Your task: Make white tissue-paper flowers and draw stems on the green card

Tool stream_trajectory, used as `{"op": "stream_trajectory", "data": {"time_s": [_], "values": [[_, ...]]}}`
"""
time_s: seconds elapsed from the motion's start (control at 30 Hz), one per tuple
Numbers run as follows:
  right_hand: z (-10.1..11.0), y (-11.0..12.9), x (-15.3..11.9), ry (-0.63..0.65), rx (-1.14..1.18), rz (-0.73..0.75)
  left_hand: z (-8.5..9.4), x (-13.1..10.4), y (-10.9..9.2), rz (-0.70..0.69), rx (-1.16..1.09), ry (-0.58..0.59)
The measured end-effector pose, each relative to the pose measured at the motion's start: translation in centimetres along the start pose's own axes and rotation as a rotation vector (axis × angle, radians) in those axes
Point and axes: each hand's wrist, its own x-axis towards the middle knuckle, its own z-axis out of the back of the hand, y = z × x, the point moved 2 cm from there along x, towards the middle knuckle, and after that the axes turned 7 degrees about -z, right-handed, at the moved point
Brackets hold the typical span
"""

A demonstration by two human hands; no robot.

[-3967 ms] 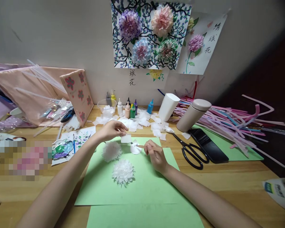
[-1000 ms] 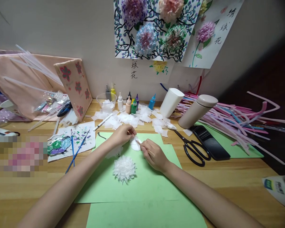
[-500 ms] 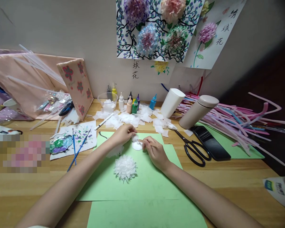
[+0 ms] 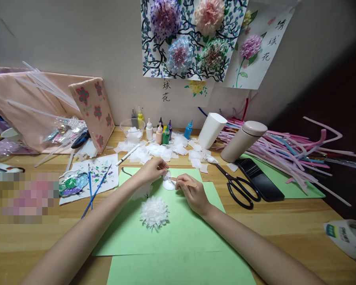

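My left hand (image 4: 154, 169) is closed in a pinch at a small tuft of white tissue paper (image 4: 166, 175) on a white round piece (image 4: 169, 185). From the right, my right hand (image 4: 192, 193) grips a thin wooden stick (image 4: 191, 183), its tip against the tuft. Nearer to me, a white ruffled paper flower (image 4: 154, 213) lies on the green paper (image 4: 178, 233). Another white ruffled flower (image 4: 141, 191) lies partly hidden under my left wrist.
Loose tissue squares (image 4: 160, 150) and paint bottles (image 4: 165, 135) stand behind my hands. To the right are black scissors (image 4: 237, 186), a phone (image 4: 262, 180), a tumbler (image 4: 243, 140) and pipe cleaners (image 4: 296, 150). Paintbrushes (image 4: 96, 191) and a paint palette (image 4: 74, 183) lie left.
The whole view has shifted slightly. Both hands stay at the white round piece, with the stick's tip still at the tuft.
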Motion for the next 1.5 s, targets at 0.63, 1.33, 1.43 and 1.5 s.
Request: {"op": "stream_trajectory", "data": {"time_s": [0.63, 1.33, 1.43, 1.5], "values": [[-0.08, -0.08, 0.09, -0.006, -0.018, -0.044, 0.1, -0.06, -0.08, -0.006, 0.012, 0.031], [-0.1, -0.1, 0.11, 0.006, -0.024, -0.017, -0.01, 0.04, 0.32, -0.053, 0.015, 0.031], [-0.09, -0.18, 0.03, -0.011, -0.027, 0.007, 0.0, 0.02, 0.34, -0.053, 0.022, 0.034], [-0.15, -0.19, 0.03, 0.001, -0.026, 0.002, 0.01, 0.02, 0.41, -0.053, 0.027, 0.035]]}}
